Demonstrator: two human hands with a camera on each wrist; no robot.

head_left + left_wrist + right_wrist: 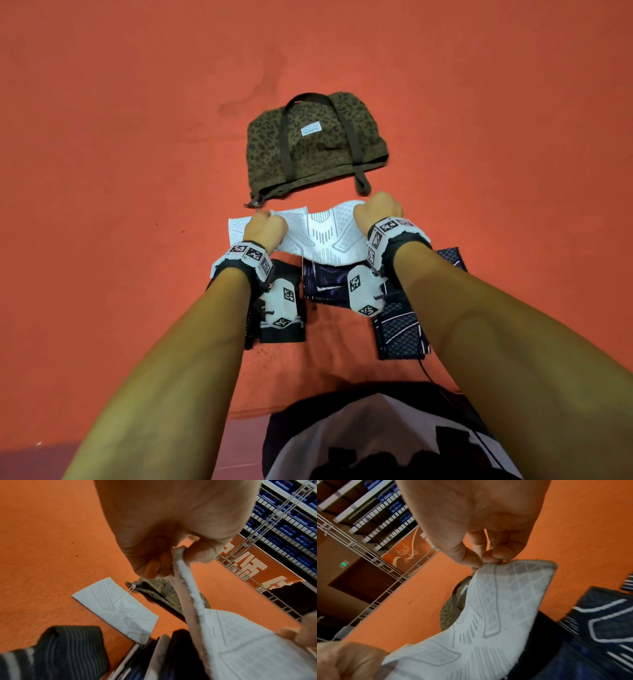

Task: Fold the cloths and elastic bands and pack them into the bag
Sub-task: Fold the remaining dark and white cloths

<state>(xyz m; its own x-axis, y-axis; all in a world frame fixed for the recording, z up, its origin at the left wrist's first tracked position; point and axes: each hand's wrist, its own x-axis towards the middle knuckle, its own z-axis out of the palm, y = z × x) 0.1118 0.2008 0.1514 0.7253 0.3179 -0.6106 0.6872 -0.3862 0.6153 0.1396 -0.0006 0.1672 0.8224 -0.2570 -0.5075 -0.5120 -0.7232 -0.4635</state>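
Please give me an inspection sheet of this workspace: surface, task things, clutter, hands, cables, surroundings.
Surface: orange floor.
Job's things: white cloth lifted by both hands; second white cloth flat beside it; dark cloths and striped band nearer the person; leopard bag beyond.
Clutter: nothing seen.
Hands: left hand and right hand each pinch the lifted cloth's edge.
Cables: thin black cord at the right.
Surroundings: metal racks, orange banner.

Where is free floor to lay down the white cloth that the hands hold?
The orange floor left of the bag and flat white cloth is bare, as is the floor right of the bag. It is crowded under the held cloth: dark cloths and a striped band lie there.
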